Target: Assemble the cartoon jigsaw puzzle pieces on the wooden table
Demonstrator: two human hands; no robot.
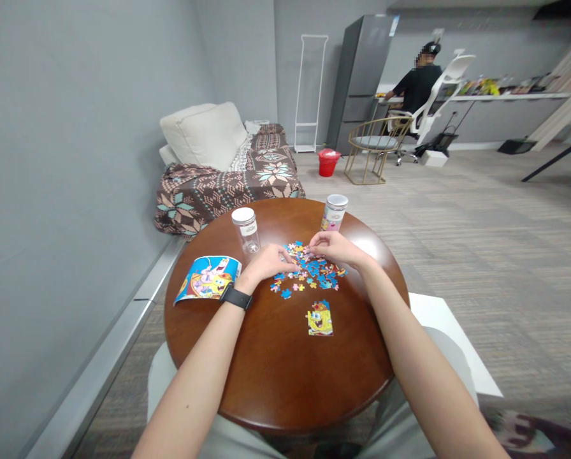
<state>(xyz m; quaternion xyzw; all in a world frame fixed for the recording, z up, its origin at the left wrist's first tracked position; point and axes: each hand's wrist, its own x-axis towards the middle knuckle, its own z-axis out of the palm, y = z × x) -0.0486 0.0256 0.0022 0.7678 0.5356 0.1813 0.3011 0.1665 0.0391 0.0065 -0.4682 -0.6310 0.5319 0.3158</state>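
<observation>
Loose jigsaw puzzle pieces [313, 275], mostly blue with some pink and yellow, lie in a pile on the round wooden table [276, 363]. At the pile's left side is my left hand [270, 261], thumb and index finger apart over the pieces. My right hand [333, 247] is at the far side, its fingertips pinched on what looks like a small puzzle piece, partly hidden. Nearer to me lies a joined puzzle section [320, 320] with a yellow cartoon face. A curled picture sheet [208, 278] rests left of my left wrist.
A clear jar [248, 234] with a white lid stands behind my left hand, and a labelled jar [334, 214] behind my right. Beyond the table are a covered sofa [228, 182], a red bucket [328, 164], a gold-framed chair [376, 143] and a seated person [417, 86].
</observation>
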